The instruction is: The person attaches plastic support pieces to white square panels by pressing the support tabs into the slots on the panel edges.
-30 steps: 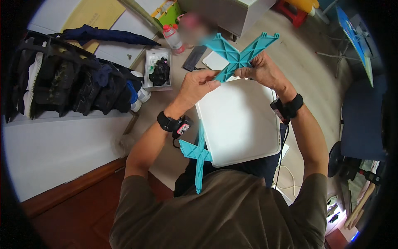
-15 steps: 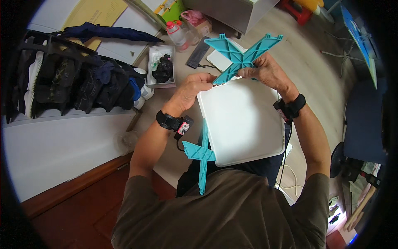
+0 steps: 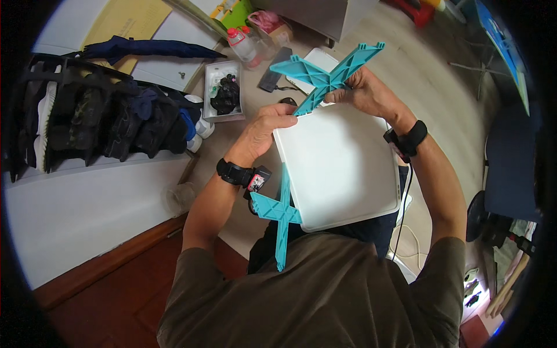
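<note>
Upper teal cross (image 3: 326,82), one arm mostly behind the right hand (image 3: 371,94)

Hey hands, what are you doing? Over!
Right hand gripping upper teal piece. Left hand at upper-left corner of white panel. Lower teal piece at panel's left edge.

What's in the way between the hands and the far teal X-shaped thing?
Nothing visible: the right hand grips the teal X-shaped plastic frame near its middle, and the left hand is right at its near-left end, by the far-left corner of the white panel. The grip hides part of that corner, though.
</note>
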Demonstrator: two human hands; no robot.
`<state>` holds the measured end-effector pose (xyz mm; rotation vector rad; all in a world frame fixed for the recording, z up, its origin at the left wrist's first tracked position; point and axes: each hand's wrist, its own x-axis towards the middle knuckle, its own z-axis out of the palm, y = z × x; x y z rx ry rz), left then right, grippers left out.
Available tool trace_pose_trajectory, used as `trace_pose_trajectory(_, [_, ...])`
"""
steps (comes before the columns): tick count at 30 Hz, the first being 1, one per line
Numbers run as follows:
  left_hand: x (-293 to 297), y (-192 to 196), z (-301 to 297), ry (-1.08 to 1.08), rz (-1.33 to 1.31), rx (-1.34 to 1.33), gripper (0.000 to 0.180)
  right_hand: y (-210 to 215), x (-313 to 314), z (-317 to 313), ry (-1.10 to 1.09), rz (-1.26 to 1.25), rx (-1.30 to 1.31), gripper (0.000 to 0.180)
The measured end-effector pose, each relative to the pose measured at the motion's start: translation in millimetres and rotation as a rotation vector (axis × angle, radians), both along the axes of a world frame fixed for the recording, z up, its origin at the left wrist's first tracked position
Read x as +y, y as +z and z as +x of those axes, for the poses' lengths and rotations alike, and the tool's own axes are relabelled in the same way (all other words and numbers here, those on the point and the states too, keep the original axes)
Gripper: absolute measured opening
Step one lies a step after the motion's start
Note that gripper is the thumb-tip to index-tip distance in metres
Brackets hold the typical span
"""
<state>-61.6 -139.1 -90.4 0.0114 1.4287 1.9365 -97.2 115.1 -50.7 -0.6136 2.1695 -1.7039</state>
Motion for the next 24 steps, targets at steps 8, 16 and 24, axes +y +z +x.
trace_pose_trajectory(8, [18,-17,11,0.231,-0.082,0.217,0.026,-12,13,-10,-0.020,0.203,0.005,0.025])
trace_pose_trajectory(16, [14,-21,14,0.251,-0.203,0.419,0.020,12,30,-4,-0.009,0.431,0.083,0.033])
trace_pose_trajectory(24, [11,-26,17,0.272,-0.287,0.454,0.016,-20,80,4,-0.002,0.069,-0.164,0.024])
